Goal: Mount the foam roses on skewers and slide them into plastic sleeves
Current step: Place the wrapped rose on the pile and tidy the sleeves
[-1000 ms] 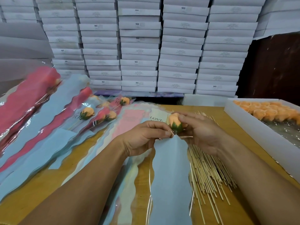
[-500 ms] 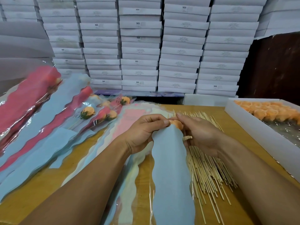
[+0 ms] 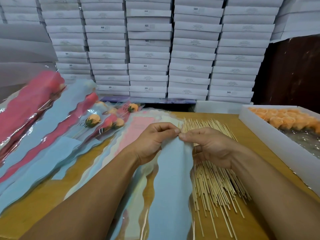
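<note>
skewers (image 3: 214, 181) right of sleeve (image 3: 171, 187), boxes (image 3: 149, 49) behind

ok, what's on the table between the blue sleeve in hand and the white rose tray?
Head view: the loose pile of bamboo skewers, then bare wooden table up to the tray.

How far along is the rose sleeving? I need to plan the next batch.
Done: several sleeved roses lie at left. In hand: both hands, left and right, pinch the blue sleeve's top. Left: a box of loose roses and many skewers.
</note>
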A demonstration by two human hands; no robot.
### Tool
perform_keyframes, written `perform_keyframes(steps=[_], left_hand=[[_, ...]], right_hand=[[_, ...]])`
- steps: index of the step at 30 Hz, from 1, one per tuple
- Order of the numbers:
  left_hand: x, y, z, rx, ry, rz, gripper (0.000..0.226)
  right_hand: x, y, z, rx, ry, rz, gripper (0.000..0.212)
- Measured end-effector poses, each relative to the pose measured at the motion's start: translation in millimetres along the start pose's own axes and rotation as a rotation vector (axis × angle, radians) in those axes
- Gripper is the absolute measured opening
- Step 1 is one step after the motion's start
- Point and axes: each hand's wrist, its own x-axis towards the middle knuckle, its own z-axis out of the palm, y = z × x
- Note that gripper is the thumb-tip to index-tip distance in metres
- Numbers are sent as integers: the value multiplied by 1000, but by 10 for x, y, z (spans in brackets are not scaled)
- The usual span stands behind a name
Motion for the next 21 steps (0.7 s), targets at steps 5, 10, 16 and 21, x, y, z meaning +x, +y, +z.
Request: perform_keyframes(steps=[5,10,16,21], left_hand=[[46,0,5,34,81,20,15],[131,56,-24,878,342,162,25],[253,277,40,1561,362,299,10],[400,412,97,1741,307,75,22]], right_hand=[[59,29,-67,41,161,-5,15],[77,42,-112,105,325,-11,8],[97,63,-134,114,356,-16,10],[115,79,-142,106,401,-34,5]])
